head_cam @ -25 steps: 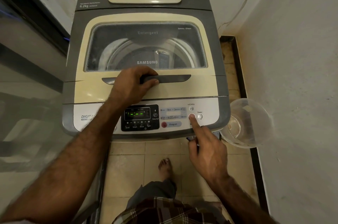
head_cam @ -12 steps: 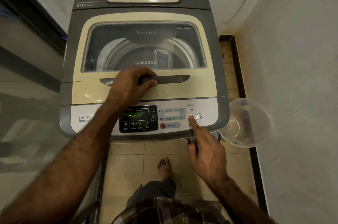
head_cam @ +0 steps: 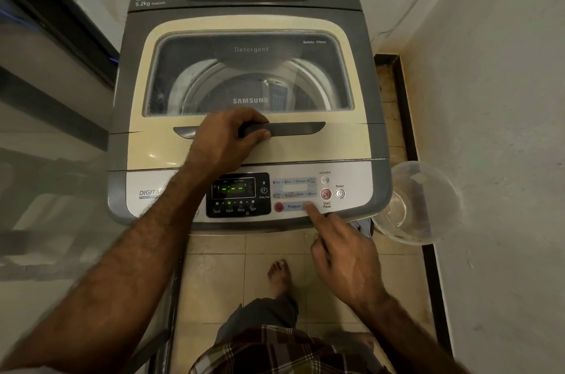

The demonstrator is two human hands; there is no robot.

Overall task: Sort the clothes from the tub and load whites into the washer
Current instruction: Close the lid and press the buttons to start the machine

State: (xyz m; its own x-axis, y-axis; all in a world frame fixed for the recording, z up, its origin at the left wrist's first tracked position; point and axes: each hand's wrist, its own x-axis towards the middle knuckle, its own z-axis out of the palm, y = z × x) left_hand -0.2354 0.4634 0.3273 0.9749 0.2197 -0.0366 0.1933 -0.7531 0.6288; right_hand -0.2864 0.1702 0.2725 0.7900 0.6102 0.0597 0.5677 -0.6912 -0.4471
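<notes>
Left fingers: wrapped closed round the dark lid handle (head_cam: 290, 129), on which the left hand (head_cam: 226, 141) is anchored.
Right fingers: the index fingertip (head_cam: 310, 206) is laid straight on the right end of the Program bar (head_cam: 293, 206); the other fingers of the right hand (head_cam: 345, 260) are folded in, and nothing is held.
Beyond the fingertip: the red Start/Pause button (head_cam: 326, 194) is left untouched, and a green-lit display (head_cam: 234, 188) is seen to the left.
Lid (head_cam: 214, 156): shut. It is smooth, glossy cream plastic framing a dusty glass pane (head_cam: 250, 74). It is judged rigid and fairly heavy, and best lifted by the recessed handle where it is gripped.
Washer (head_cam: 122, 98): a grey housing, with a steel drum seen through the glass beyond the left fingers.
Clothes: none can be made out, and the drum's contents cannot be told. They are judged soft and limp, to be gathered in bunches.
Tub (head_cam: 428, 178): thin, clear, round plastic, set on the floor to the right of the right hand; it appears empty.
</notes>
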